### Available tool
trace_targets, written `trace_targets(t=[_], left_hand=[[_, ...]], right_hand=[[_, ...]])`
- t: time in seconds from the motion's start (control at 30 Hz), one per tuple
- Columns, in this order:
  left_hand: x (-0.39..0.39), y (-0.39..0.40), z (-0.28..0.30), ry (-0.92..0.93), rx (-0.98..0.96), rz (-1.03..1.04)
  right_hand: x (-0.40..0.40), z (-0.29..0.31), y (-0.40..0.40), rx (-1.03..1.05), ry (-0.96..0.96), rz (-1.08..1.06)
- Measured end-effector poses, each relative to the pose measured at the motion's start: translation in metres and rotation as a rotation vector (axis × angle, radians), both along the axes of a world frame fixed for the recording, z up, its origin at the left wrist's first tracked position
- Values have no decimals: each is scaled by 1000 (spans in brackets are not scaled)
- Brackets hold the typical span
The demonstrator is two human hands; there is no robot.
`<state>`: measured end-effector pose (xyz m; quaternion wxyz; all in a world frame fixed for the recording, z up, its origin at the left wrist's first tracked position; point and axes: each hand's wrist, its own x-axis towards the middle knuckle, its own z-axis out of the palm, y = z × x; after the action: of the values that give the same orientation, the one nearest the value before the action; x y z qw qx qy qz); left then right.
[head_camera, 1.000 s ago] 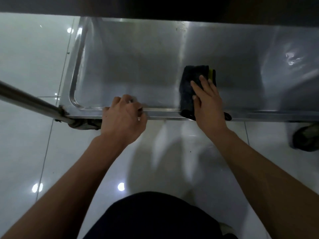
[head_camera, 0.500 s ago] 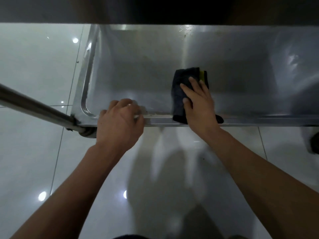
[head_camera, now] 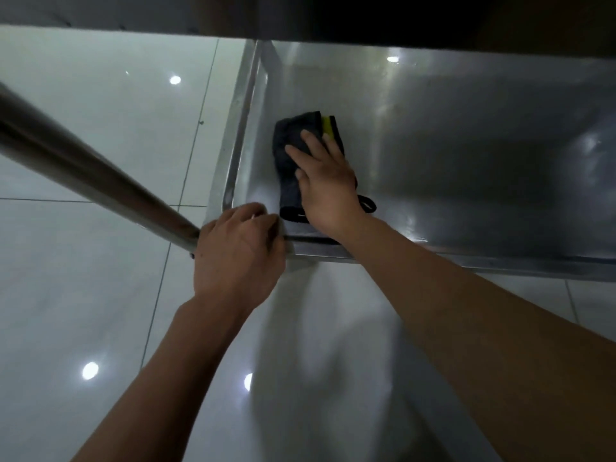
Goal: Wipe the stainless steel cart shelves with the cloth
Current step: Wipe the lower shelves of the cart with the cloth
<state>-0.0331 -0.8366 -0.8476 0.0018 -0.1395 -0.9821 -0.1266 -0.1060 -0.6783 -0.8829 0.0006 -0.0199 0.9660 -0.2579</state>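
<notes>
Both hands are on the cart's lower shelf [head_camera: 450, 135]. Right hand [head_camera: 328, 183] lies flat, fingers straight, pressing the dark cloth [head_camera: 288, 151] onto the shelf near its left corner; cloth shows at 11 o'clock from the knuckles, a yellow edge at 12. Left hand [head_camera: 238, 255], at 7 o'clock from the cloth, grips the shelf's front rim beside the steel post [head_camera: 90, 176].

The shelf [head_camera: 466, 155] is brushed steel, smooth with a dull sheen (streaky glare at 1 o'clock). The cloth [head_camera: 290, 155] is dark matt fabric with a yellow strip. The floor tiles [head_camera: 83, 261] are glossy, and the metal post [head_camera: 83, 175] at 9 o'clock is polished.
</notes>
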Motion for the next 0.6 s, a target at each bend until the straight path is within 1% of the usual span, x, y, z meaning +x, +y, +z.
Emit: trace_targets(t=[0.1, 0.23, 0.37, 0.47, 0.6], left_hand=[[1, -4, -2, 5, -13, -13], [5, -8, -6, 23, 39, -27], [6, -10, -7, 7, 53, -25], [5, -11, -7, 1, 38, -32], [2, -9, -4, -23, -22, -32]], right_hand=[[-16, 7, -16, -16, -71, 44], [-38, 14, -40, -47, -118, 128], [-44, 14, -45, -43, -118, 168], [-39, 12, -38, -39, -96, 169], [-32, 10, -22, -36, -81, 108]])
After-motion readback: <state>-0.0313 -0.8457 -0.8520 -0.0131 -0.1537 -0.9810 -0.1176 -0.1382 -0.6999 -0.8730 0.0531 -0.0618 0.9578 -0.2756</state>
